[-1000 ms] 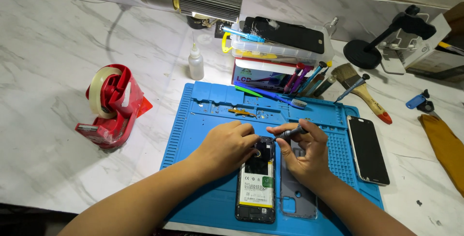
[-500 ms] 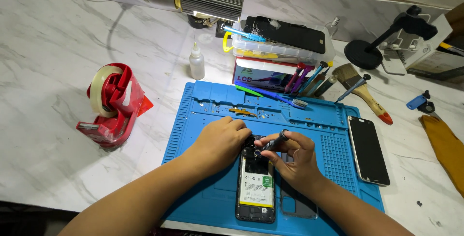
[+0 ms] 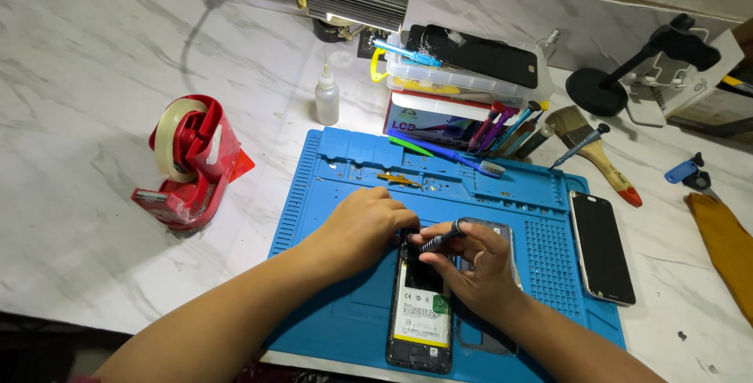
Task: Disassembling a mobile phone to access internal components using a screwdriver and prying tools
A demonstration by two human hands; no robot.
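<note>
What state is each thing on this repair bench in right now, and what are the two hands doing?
Opened phone: back off, battery showing, flat on the blue mat.
Left hand: pressing the phone's top end.
Right hand: fingers pinching a dark screwdriver.
Second phone: screen dark, lying flat.
Tape dispenser: loaded with a roll.
Small bottle: upright, capped.
Paintbrush: lying flat.

A red tape dispenser (image 3: pixel 188 159) is sitting at nine o'clock on the table (image 3: pixel 86 85). A paintbrush (image 3: pixel 598 153) is lying at two o'clock, beside a spare phone (image 3: pixel 602 246).
</note>
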